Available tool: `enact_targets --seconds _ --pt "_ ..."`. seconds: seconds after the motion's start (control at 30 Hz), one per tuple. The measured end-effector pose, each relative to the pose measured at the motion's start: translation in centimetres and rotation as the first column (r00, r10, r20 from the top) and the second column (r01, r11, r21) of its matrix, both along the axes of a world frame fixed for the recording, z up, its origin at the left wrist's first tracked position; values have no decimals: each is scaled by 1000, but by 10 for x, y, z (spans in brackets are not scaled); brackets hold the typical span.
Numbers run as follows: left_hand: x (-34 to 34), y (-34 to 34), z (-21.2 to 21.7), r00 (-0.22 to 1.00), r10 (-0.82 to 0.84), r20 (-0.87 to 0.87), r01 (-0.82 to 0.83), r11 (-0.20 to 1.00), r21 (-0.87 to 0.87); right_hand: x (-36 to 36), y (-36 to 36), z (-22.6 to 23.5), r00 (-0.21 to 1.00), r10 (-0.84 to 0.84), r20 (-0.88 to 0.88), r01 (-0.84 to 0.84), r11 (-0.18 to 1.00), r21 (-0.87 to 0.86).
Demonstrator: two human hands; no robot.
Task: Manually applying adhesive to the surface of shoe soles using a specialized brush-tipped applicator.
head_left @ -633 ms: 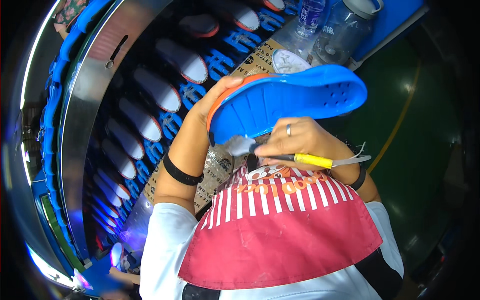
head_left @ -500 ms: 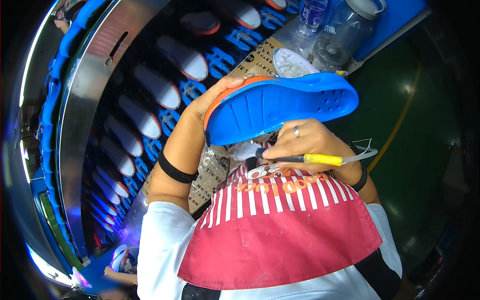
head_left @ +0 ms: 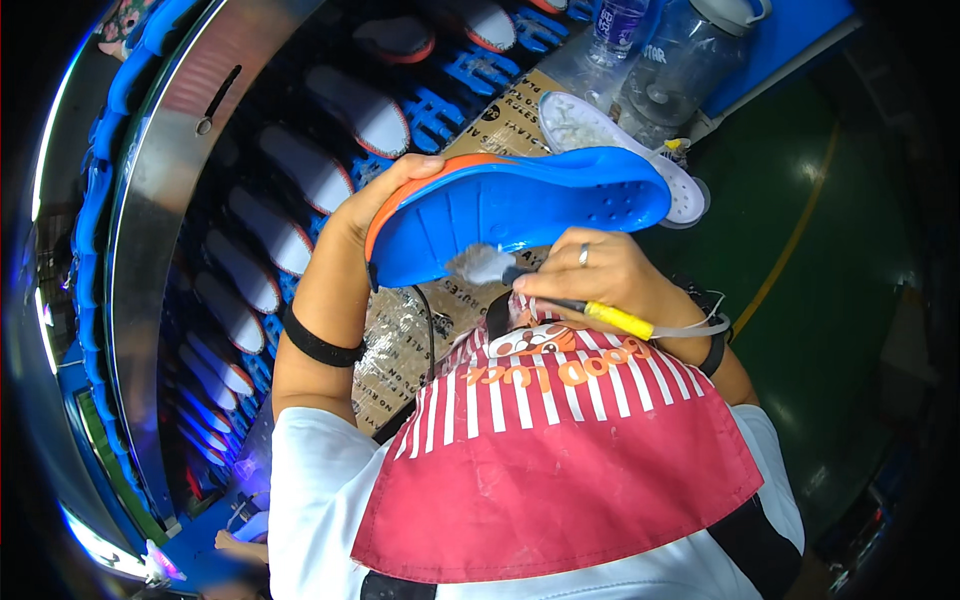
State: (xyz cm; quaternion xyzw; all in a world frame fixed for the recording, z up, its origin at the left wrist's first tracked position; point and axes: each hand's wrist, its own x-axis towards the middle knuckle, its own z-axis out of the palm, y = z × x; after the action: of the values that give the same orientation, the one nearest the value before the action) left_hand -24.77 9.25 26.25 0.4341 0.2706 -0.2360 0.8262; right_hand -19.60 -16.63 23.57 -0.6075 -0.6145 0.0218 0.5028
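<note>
Evidently mid-coating, left hand (head_left: 375, 205) clamps the blue shoe sole (head_left: 520, 210) at centre frame while right hand (head_left: 600, 285), fingers pinched on the yellow-handled brush (head_left: 560, 300), should sweep onward.

My left hand (head_left: 372, 205): fingers hidden behind the blue sole (head_left: 520, 205), only the thumb side shows. Brush (head_left: 560, 298) shaft buried under my right hand (head_left: 610, 285); bristle tip blurred against the sole's underside. White tray (head_left: 590, 125) just beyond my right fingers, near part covered by the sole. Clear jug (head_left: 690, 50) and bottle (head_left: 618, 22) farther out, tops cut off by the frame's upper edge.
</note>
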Motion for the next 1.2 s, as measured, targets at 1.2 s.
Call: enact_targets --seconds 1.2 --pt "42 -26 44 489 304 817 -430 899 -77 38 -45 16 726 -466 -505 574 815 74"
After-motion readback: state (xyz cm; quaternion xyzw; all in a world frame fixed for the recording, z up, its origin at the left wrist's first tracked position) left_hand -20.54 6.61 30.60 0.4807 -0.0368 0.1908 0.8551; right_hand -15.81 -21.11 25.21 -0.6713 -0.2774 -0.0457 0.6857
